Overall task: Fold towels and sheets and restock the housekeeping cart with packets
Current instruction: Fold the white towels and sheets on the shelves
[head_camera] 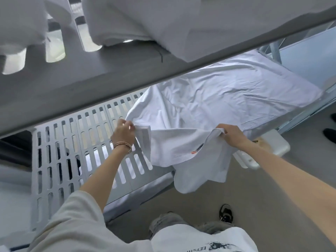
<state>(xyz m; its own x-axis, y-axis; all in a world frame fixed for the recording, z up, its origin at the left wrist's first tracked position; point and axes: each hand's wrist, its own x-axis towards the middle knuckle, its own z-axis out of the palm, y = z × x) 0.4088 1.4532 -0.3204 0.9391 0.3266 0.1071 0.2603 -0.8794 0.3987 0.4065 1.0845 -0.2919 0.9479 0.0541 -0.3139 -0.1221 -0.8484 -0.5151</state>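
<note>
Folding was underway: left hand (125, 130) and right hand (231, 134) pinched the wrinkled white cotton sheet (209, 99) on the slotted grey plastic cart shelf (72, 151); next, join those edges.

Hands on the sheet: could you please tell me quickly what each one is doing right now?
Left hand: fingers pinching the white sheet at its edge.
Right hand: gripping a bunched fold of the same sheet.

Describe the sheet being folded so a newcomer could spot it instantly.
Start at the grey slotted plastic cart shelf under the grey top deck. The wrinkled white cotton sheet spreads across that shelf's right half and spills over the near edge. Unlike the white linens heaped on the deck above, it is pinched by the left hand and right hand and shows a small orange tag.
</note>
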